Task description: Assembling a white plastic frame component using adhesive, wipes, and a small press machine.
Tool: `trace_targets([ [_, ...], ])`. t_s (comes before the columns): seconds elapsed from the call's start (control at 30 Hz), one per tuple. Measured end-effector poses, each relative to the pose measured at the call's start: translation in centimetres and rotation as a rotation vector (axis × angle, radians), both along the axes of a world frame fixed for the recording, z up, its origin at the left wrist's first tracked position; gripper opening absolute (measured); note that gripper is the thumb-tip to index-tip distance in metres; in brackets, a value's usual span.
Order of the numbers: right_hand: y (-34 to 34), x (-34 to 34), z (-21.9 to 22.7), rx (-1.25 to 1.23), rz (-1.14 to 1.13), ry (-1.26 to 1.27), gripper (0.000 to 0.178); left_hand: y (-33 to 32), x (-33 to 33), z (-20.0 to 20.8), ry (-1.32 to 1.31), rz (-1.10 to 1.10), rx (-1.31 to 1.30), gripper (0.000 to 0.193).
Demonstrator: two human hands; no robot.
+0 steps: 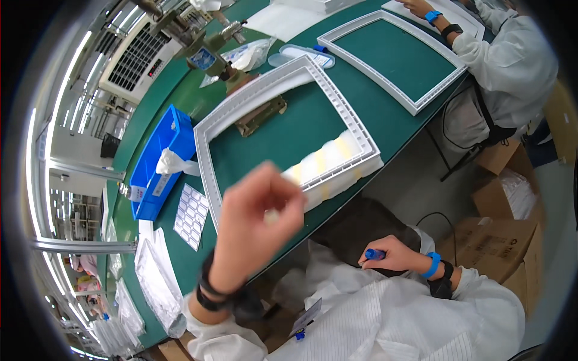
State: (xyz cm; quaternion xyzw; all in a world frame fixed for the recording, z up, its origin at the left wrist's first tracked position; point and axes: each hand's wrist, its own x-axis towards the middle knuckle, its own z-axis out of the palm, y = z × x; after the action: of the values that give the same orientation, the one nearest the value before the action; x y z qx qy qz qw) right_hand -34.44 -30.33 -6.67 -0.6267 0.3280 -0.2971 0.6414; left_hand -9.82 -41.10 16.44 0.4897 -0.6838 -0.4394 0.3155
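Observation:
My left hand (256, 219) is raised close to the camera, over the near left corner of a white rectangular frame (343, 99). Its thumb and fingers curl round into a loop; whatever they may pinch is too blurred to name. White padding (328, 159) with yellow strips wraps the near side of that frame, which lies on the green table. Down by my lap, my right hand (394, 256) is closed round a blue marker-like stick (375, 254), with only its end showing.
A metal press (208, 60) stands behind the frame. To the left are a blue bin (158, 159) with crumpled white material and a label sheet (191, 216). A second white frame (391, 60) lies at the far right, near another person (512, 66). Cardboard boxes (497, 240) sit at the right.

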Motion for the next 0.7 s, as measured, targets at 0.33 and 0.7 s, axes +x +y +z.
trace_targets([
  [0.33, -0.4, -1.0, -1.6, 0.086, -0.065, -0.089, 0.019, -16.5, -6.2, -2.8, -0.117, -0.199, 0.119, 0.019],
  [0.7, -1.1, -2.3, -2.2, 0.141, -0.089, -0.124, 0.019, -18.4, -7.8, -4.4, -0.310, -0.145, -0.057, 0.015],
])
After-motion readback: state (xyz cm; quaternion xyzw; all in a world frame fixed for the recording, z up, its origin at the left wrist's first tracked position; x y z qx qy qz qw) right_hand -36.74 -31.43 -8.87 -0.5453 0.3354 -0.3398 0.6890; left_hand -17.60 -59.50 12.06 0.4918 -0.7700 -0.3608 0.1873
